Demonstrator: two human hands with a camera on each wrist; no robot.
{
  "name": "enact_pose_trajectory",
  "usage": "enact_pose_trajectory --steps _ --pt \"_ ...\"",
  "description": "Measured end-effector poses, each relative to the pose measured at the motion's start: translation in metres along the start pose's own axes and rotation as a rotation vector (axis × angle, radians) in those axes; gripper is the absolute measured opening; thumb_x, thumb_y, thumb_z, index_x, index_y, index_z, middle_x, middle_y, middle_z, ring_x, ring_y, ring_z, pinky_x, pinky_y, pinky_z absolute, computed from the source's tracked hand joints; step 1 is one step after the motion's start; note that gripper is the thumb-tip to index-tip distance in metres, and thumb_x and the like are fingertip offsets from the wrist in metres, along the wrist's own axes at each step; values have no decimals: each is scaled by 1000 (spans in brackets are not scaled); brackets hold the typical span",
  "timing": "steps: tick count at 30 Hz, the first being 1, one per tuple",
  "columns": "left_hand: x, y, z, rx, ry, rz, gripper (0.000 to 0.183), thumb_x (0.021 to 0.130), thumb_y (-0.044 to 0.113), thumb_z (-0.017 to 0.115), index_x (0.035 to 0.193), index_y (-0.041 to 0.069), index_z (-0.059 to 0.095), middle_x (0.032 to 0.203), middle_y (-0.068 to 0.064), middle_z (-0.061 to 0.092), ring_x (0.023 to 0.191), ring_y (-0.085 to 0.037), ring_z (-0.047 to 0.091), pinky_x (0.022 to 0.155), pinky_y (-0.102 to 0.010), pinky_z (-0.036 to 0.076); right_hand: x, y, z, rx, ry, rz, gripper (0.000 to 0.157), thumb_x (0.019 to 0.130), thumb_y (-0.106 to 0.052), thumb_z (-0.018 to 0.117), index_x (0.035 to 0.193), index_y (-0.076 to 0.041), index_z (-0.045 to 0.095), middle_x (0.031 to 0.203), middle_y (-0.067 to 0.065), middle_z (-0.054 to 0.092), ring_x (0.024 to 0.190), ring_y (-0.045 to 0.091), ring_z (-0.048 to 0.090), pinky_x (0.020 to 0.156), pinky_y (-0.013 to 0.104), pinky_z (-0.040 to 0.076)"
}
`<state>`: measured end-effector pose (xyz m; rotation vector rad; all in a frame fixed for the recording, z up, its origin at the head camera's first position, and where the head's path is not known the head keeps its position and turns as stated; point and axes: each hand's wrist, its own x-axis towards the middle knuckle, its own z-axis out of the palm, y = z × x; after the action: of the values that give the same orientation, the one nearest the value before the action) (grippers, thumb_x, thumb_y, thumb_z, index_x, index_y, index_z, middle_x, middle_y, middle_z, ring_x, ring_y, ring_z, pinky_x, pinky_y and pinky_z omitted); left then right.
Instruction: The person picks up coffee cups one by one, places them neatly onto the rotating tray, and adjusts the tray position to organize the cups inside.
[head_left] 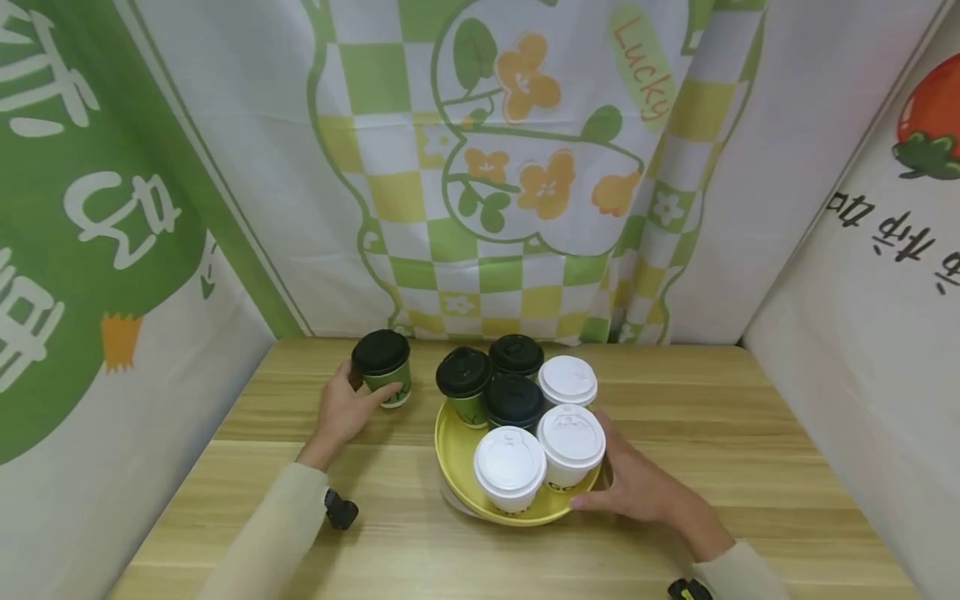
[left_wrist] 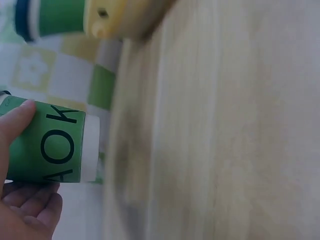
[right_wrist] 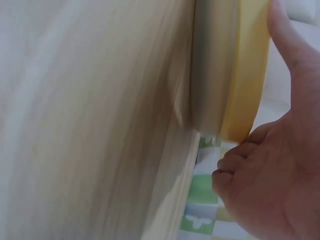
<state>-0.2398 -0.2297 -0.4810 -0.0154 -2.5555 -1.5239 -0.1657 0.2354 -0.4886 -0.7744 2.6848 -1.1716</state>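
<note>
My left hand (head_left: 345, 412) grips a green paper cup (head_left: 390, 383) with a black lid, left of the yellow round tray (head_left: 457, 479). In the left wrist view, dark letters mark the green cup's sleeve (left_wrist: 62, 145), and its white base appears slightly above the tabletop. At the tray's right side, my right hand (head_left: 648, 487) holds the rim between thumb and curled fingers; the right wrist view shows both against the yellow rim (right_wrist: 247, 75). Three black-lidded cups (head_left: 515, 402) stand at the tray's back and left. Three white-lidded cups (head_left: 572, 435) stand at its right and front.
The tray rests on a paler round base on the wooden table (head_left: 390, 542). A patterned curtain (head_left: 510, 283) hangs behind the table's back edge, and printed cloth walls (head_left: 862, 358) flank both sides.
</note>
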Motion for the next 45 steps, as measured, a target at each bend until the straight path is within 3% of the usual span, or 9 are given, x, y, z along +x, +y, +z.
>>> enact_pose_trajectory --steps 7,12,19,24,30,37,45 --pt "-40 26 -9 17 15 110 81 87 39 89 152 10 51 148 -20 63 139 -41 60 118 -58 48 -3 -6 5 -40 38 3 136 76 -52 94 167 0 7 171 27 22 158 46 28 125 70 26" --pt "-65 45 -1 -7 -12 192 75 85 29 92 148 10 56 138 -15 71 129 -36 69 115 -55 52 -6 -7 8 -36 30 47 140 77 -51 93 168 0 0 173 35 5 160 55 15 124 76 22" --pt "-90 68 18 -74 -58 178 77 81 24 94 148 14 57 135 -9 73 126 -31 70 117 -55 50 -4 -7 9 -38 36 16 140 77 -49 94 168 1 0 173 35 6 159 54 17 123 75 23" --pt "-96 75 33 -98 -99 178 78 80 27 94 148 15 58 132 -5 74 124 -28 71 117 -56 50 -5 -7 10 -30 54 -12 137 76 -47 95 168 -1 4 173 31 15 158 50 24 123 73 25" --pt "-97 72 46 -142 -124 197 78 80 24 95 148 15 59 132 -4 74 125 -27 71 116 -54 51 -6 -7 11 -18 46 13 139 77 -49 94 167 2 1 172 34 10 158 53 21 123 74 23" --pt "-94 64 56 -160 -133 195 78 81 24 94 148 10 57 131 -7 75 124 -28 71 116 -51 52 -5 -6 11 4 58 -18 128 75 -47 96 166 -11 14 161 10 38 154 33 35 123 70 30" --pt "-93 62 62 -141 -154 186 78 81 24 94 149 13 58 134 -5 74 127 -27 70 116 -49 52 -5 -8 11 -6 67 -19 125 75 -46 96 165 -12 17 158 7 42 152 30 38 123 67 32"
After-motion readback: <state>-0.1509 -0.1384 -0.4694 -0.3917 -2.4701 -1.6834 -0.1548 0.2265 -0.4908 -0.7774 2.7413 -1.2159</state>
